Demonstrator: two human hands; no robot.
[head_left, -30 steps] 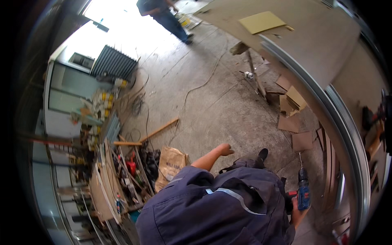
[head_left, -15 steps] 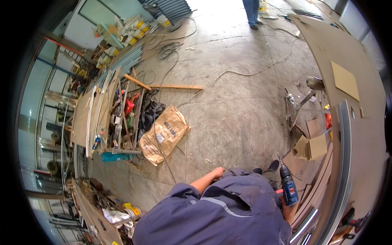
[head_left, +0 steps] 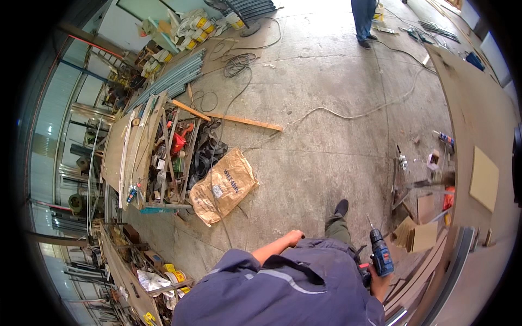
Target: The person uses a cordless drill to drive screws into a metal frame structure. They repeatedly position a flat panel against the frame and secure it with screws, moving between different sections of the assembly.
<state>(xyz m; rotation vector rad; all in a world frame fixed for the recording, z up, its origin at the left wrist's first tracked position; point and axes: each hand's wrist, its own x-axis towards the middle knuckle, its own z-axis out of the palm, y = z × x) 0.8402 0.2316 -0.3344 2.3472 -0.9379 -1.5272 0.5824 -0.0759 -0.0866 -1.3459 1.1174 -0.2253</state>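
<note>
Head view, looking down over own shoulders in a blue-grey work jacket.

R hand point(head_left: 376, 281) is closed round the handle of a blue and black cordless drill point(head_left: 379, 255); drill stands nearly upright above the fist, thin bit pointing up and away from the body, tip over bare concrete floor point(head_left: 326, 141). The hand is mostly hidden by the jacket, only lower part shows.

L hand point(head_left: 294, 237) hangs free at the end of a bare forearm, fingers curled into a loose fist, holding nothing that can be seen. Just beyond it, to the right, a leg in olive trousers and a black shoe point(head_left: 341, 207).

Right of the drill grip: a stack of brown cardboard and board offcuts point(head_left: 416, 234), near but not touching. Further right, a large wooden panel point(head_left: 478, 136) with a pale square board point(head_left: 484, 178) lying on it.

Left of the L hand, well apart: a crumpled brown paper sack point(head_left: 224, 186) on the floor, beside a low wooden rack full of tools and scrap point(head_left: 163, 152). A long wooden batten point(head_left: 244, 120) lies beyond the sack.

Far ahead, another person's legs in blue trousers point(head_left: 363, 19).
</note>
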